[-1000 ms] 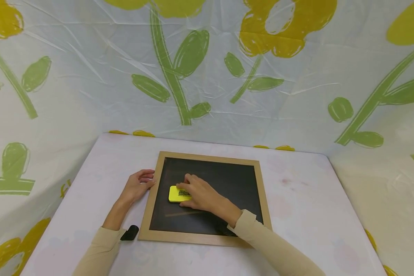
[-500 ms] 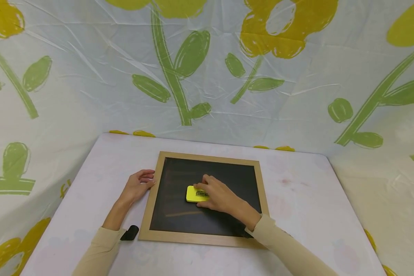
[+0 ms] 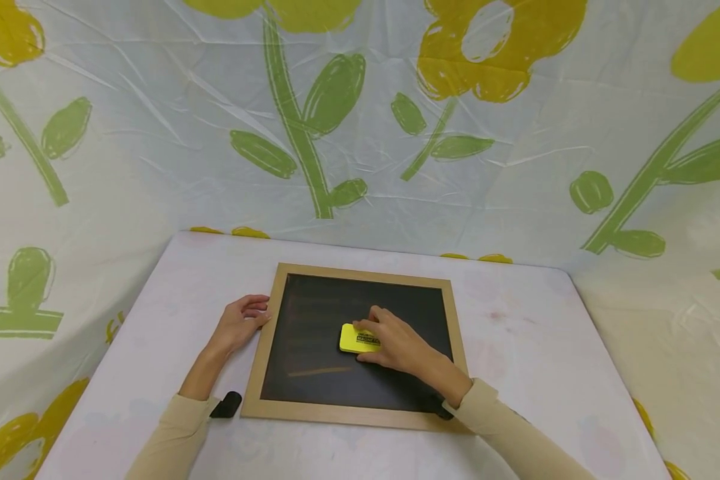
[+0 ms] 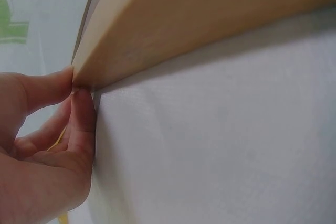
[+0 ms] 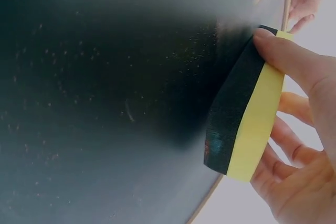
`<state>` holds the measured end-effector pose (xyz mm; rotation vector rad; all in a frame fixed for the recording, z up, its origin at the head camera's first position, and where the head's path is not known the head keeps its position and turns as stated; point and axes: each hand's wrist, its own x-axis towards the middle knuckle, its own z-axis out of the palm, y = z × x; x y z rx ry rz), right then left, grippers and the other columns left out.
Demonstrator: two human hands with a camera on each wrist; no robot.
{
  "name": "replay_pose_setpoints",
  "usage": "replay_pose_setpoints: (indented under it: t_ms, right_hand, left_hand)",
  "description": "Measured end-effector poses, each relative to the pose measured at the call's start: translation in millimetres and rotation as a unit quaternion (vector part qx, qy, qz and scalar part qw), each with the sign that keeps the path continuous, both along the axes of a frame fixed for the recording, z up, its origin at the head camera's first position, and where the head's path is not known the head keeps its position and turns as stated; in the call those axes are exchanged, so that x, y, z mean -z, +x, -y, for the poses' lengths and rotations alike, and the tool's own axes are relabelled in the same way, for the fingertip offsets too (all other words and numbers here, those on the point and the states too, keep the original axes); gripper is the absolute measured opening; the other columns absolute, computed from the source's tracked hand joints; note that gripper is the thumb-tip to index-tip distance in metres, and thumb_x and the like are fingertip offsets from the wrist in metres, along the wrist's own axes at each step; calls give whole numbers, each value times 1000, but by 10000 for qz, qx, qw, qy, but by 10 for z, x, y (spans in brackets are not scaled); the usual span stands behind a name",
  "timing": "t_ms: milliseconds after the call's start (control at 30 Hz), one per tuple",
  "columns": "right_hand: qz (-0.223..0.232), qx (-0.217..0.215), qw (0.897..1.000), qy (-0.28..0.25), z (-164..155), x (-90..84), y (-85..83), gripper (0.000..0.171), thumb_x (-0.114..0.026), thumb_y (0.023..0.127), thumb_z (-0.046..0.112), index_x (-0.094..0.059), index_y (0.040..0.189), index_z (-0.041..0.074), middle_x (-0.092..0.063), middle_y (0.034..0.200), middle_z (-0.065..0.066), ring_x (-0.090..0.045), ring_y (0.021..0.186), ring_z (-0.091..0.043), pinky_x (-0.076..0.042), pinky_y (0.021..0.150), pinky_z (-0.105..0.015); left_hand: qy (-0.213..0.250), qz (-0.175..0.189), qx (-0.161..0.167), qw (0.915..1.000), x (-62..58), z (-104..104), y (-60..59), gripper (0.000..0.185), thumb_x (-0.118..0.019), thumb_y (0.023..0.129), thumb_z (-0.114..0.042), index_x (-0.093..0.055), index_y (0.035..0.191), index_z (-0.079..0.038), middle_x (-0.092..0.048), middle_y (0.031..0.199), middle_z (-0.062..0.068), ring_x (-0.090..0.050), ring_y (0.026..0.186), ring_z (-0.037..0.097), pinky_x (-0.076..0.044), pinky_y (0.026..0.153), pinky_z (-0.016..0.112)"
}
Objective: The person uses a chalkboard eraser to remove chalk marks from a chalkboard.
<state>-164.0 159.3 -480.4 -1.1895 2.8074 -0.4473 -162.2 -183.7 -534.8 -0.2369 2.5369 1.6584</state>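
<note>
Head view, step: wiping the chalkboard; the right hand grips the yellow eraser flat on the dark face, about mid-board and a little toward the right frame edge.
Head view, board place: lies flat mid-table, long edges roughly parallel to the near table edge.
Head view, left hand: rests at the board's left frame edge, fingers bent against the wood, bracing it.
Head view, leftover: a faint pale streak shows low on the board toward the near-left corner; judged not yet wiped.
Head view, next move calls for: steady downward pressure and strokes that reach that streak, with the frame held against sliding.
Left wrist view: thumb and fingers pinch the wooden frame at its corner edge, against the white table cover.
Right wrist view: fingers curl over the eraser's yellow back; its black felt side is on the dusty board.
Right arm pose: forearm angled in from the near-right corner, wrist low.
</note>
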Motion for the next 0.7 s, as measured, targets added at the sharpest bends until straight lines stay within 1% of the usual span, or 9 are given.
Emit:
replay_pose_setpoints:
  t_ms: [233, 333, 500, 700]
  right_hand:
    - [85, 119, 9998, -93, -14, 13, 25, 60, -89, 80, 40, -71, 129, 9, -52, 101, -3, -48, 85, -14, -45, 74, -26]
    - [114, 178, 9996, -193, -26, 18, 42, 61, -88, 81, 40, -70, 129, 9, -53, 103, -3, -49, 86, -14, -46, 74, -26]
    - [20, 316, 9989, -347, -83, 11, 88, 60, -88, 81, 39, -70, 129, 8, -55, 107, -5, -52, 89, -16, -50, 77, -29]
    - [-77, 272, 9984, -495, -152, 25, 151, 59, -89, 81, 38, -70, 128, 8, -55, 106, -4, -51, 88, -15, -49, 76, -27]
  left_hand:
    - [22, 19, -17, 10000, 10, 7, 3, 40, -68, 98, -7, -58, 135, 4, -65, 121, 23, -64, 104, 30, -48, 76, 18]
    - [21, 28, -18, 10000, 13, 14, 6, 41, -68, 98, -8, -58, 136, 4, -65, 122, 23, -64, 104, 29, -48, 76, 18]
    - [83, -24, -16, 10000, 16, 0, 3, 41, -68, 97, -7, -59, 135, 4, -65, 122, 23, -64, 102, 29, -48, 75, 17]
    - [150, -91, 4, 9998, 27, 3, 3, 40, -68, 97, -5, -59, 134, 6, -65, 120, 25, -64, 103, 32, -48, 74, 16]
